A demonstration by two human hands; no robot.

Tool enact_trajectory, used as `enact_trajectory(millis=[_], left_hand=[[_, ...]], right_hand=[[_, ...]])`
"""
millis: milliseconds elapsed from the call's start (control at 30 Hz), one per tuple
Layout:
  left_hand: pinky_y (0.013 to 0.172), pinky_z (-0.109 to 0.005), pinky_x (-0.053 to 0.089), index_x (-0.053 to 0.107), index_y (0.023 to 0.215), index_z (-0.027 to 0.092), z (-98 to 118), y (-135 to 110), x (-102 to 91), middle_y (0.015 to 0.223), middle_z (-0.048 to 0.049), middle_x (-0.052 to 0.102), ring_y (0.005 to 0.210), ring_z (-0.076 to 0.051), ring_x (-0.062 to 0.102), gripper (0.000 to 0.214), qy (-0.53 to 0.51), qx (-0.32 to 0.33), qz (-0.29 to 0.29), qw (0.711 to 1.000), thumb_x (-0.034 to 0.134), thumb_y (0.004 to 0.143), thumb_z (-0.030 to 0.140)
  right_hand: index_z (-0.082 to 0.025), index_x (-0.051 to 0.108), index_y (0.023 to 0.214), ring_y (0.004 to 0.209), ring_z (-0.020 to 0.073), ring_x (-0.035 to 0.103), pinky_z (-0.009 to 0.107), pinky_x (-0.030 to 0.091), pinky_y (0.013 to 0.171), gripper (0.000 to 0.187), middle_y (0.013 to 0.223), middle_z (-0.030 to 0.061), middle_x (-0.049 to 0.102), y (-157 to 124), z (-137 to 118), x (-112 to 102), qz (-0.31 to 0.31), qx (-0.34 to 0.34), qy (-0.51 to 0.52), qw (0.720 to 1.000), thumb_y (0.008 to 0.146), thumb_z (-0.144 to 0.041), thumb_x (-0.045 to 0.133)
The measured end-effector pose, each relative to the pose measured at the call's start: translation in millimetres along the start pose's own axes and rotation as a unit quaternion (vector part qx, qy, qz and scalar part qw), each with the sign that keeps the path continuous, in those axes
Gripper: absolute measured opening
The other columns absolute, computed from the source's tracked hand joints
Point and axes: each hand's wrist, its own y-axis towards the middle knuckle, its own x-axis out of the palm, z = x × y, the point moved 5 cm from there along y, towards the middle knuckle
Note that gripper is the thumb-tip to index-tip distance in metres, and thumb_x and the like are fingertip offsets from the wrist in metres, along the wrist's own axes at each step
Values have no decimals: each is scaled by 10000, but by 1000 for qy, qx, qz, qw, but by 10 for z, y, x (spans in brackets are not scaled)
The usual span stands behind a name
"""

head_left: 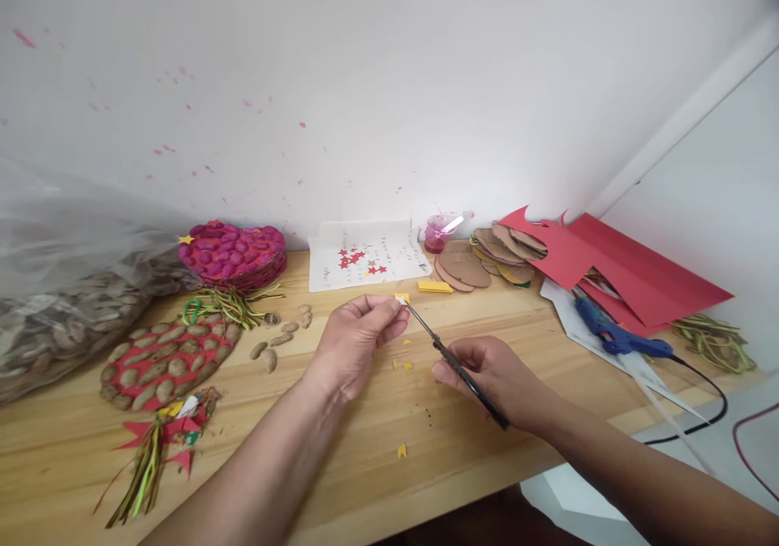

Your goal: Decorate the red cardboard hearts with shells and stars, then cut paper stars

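Note:
My left hand [359, 339] is over the middle of the wooden table [341, 449], pinching a tiny yellow paper piece [402, 298] between thumb and fingertips. My right hand [496, 380] grips black scissors [455, 363], whose blades point up-left and meet the yellow piece. Small yellow paper scraps [402, 364] lie on the table below the hands, and one more yellow scrap [402, 450] lies near the front edge.
A white sheet with red stars [365, 258] and a yellow strip [435, 286] lie behind. Left: nut-covered red crafts [167, 359], a pink one [234, 252], loose nuts [271, 351], a plastic bag [61, 303]. Right: cardboard discs [480, 258], red paper [621, 274], a blue glue gun [614, 337].

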Motion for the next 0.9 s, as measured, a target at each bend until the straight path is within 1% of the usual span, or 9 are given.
enact_trajectory(millis=[167,367,567,667,900], left_hand=[[717,-196,568,734,730,97,1,-5,4,746,-38,711,710,-100,668,332,-4,3,5,1000,932,554,297],[697,-193,562,722,702,94,21,-20,22,719,-35,707,683,-95,661,349,-5,3,10,1000,942,525,297],[732,-219,566,715,713,96,17,-16,24,724,-40,713,695,-102,667,332,0,1,4,1000,931,558,295],[727,-225,567,711,709,95,13,-21,20,720,-45,714,694,-108,669,332,2,-2,8,1000,933,556,289],[689,-200,564,714,705,97,23,-27,31,716,-44,718,682,-102,672,323,-3,-4,5,1000,934,554,279]], right_hand=[[-202,419,617,529,92,293,252,191,482,406,582,-68,310,-2,-33,28,5,1,18,1000,801,-414,713],[-203,425,612,486,86,335,233,214,448,400,565,-68,332,3,-37,28,10,12,4,1000,798,-409,712],[-207,423,611,483,91,348,232,232,436,406,558,-66,337,-5,-54,22,12,6,2,1000,795,-426,712],[-208,426,609,475,91,356,234,239,430,414,551,-63,353,-10,-60,22,13,9,-5,1000,795,-449,707],[-209,450,614,446,88,360,241,252,418,433,534,-63,369,-15,-56,21,13,15,-27,999,811,-534,657]])
